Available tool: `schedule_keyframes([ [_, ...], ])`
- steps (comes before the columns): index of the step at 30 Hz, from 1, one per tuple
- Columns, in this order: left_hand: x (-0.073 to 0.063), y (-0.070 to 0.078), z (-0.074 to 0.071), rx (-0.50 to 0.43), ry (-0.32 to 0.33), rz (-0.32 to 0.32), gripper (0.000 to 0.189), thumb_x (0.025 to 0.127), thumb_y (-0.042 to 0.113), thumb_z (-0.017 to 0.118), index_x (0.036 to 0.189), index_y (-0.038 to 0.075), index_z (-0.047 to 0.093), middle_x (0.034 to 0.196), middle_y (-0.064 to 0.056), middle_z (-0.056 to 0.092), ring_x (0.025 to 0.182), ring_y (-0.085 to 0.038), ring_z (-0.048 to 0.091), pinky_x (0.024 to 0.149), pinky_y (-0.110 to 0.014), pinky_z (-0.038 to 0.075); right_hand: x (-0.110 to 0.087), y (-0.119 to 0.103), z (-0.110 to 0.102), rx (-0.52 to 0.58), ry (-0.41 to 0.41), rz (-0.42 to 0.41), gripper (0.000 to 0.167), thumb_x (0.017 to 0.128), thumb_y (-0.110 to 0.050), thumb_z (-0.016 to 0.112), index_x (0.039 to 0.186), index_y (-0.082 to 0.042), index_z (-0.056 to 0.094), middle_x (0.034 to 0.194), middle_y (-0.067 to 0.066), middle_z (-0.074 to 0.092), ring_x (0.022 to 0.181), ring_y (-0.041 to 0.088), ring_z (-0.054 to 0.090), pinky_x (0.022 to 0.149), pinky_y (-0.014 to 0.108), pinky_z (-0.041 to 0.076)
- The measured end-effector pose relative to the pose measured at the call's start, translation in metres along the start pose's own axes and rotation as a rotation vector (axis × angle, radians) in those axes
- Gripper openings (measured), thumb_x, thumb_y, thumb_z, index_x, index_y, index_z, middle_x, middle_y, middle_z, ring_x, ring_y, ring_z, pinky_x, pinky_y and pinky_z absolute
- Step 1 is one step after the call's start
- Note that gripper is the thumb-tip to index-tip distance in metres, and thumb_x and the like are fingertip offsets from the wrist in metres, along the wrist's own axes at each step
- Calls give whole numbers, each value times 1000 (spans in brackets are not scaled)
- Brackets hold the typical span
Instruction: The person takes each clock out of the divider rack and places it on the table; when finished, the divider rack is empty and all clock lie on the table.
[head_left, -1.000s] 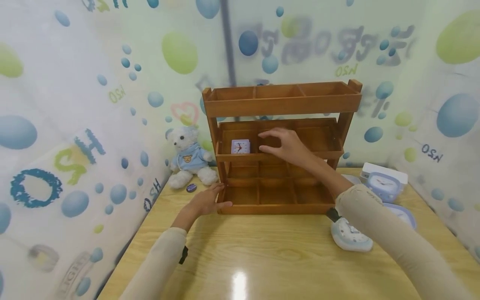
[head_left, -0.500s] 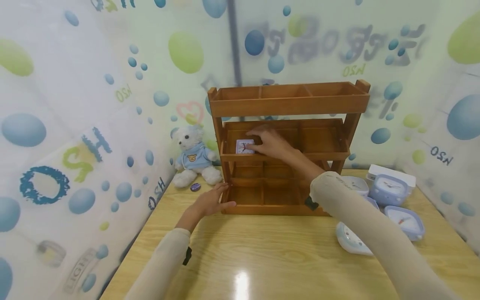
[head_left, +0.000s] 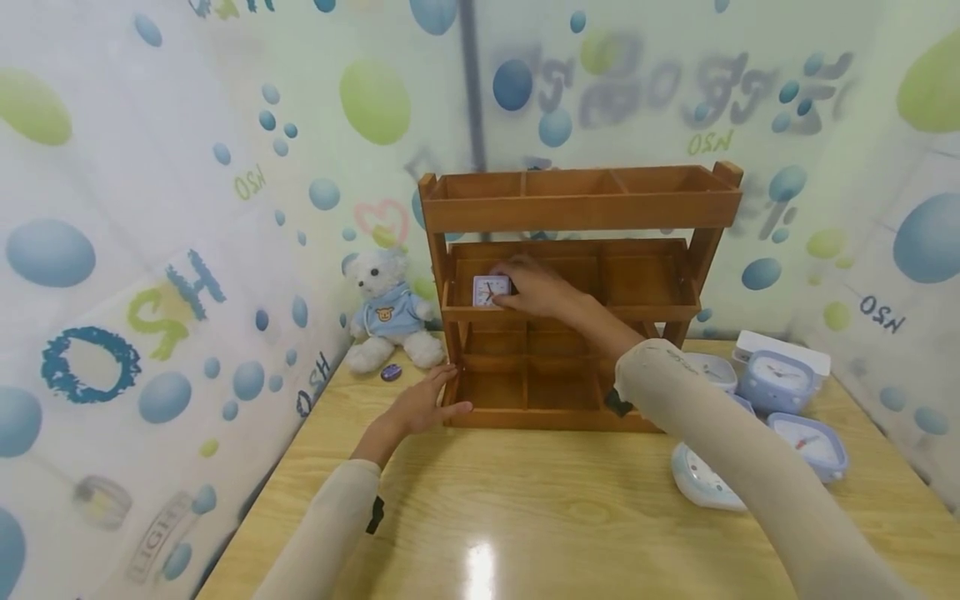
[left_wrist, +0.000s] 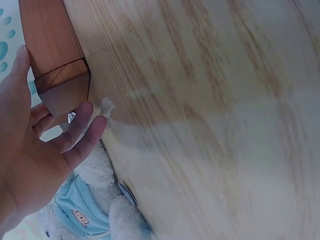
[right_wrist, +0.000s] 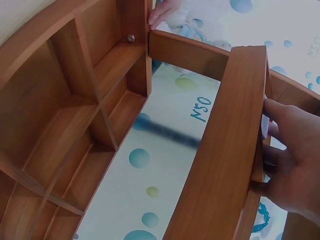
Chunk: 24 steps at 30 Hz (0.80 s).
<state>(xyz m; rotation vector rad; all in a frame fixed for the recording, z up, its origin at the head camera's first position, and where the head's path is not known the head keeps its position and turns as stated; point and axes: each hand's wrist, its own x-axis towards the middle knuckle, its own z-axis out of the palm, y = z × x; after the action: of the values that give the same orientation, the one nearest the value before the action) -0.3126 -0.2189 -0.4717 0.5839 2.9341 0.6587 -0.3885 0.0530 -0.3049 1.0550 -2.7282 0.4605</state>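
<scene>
A small square white alarm clock [head_left: 487,290] sits in the left compartment of the middle tier of a brown wooden shelf [head_left: 577,213]. My right hand [head_left: 538,288] pinches the clock at its right side, thumb low in front and fingers over its upper right. In the right wrist view most of the clock is hidden behind the tier's front board. My left hand [head_left: 417,404] rests against the shelf's lower left corner, thumb spread and fingers extended; the left wrist view has its fingers [left_wrist: 80,127] beside the shelf's foot.
A white teddy bear [head_left: 392,312] in a blue top sits left of the shelf, with a small purple oval object [head_left: 391,372] before it. Several clocks, among them a blue one [head_left: 777,382], and a white box [head_left: 817,360] stand at the right.
My right hand has moved left and down to the small alarm clock and taken hold of it. The left hand stays at the shelf corner. The head view has shifted slightly.
</scene>
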Motion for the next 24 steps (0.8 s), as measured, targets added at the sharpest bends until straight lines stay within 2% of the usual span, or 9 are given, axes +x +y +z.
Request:
schedule_keyframes([
  [6,0,-1,2,-8,18,7,89,96,63,63,161,8,38,169,-9,29,142,-40,48,115,-57,40,-4,0,-1,112,54,-54,41,102,-19,69,140,-5,62,136,13,63,125,29,58,104,45,49],
  [8,0,-1,3,-7,19,8,88,96,63,63,161,8,38,169,-9,29,142,-40,47,115,-57,39,-5,0,-1,173,75,-87,37,102,-16,69,137,-5,63,131,13,67,114,28,63,97,44,52],
  [13,0,0,5,-10,17,7,88,97,62,63,161,7,38,170,-8,28,143,-40,46,116,-57,39,-11,1,1,267,137,-158,34,101,-12,70,133,-3,68,128,13,70,100,25,68,89,41,56],
  [15,0,0,5,-14,18,6,88,97,62,63,161,7,38,170,-8,28,143,-40,46,115,-57,39,-14,2,0,280,170,-162,35,101,-13,70,134,-4,68,131,14,69,105,23,69,91,39,57],
  [19,0,0,6,-25,13,6,89,97,64,62,161,7,37,170,-9,28,143,-40,46,115,-57,39,-22,1,-10,323,232,-169,35,101,-14,69,135,-6,68,129,13,70,105,23,70,85,37,59],
  [24,-2,0,3,-38,12,1,89,97,63,62,162,8,37,170,-9,27,143,-41,46,115,-59,39,-37,0,-31,317,296,-229,33,100,-12,71,133,-6,70,124,12,72,107,24,70,87,38,59],
])
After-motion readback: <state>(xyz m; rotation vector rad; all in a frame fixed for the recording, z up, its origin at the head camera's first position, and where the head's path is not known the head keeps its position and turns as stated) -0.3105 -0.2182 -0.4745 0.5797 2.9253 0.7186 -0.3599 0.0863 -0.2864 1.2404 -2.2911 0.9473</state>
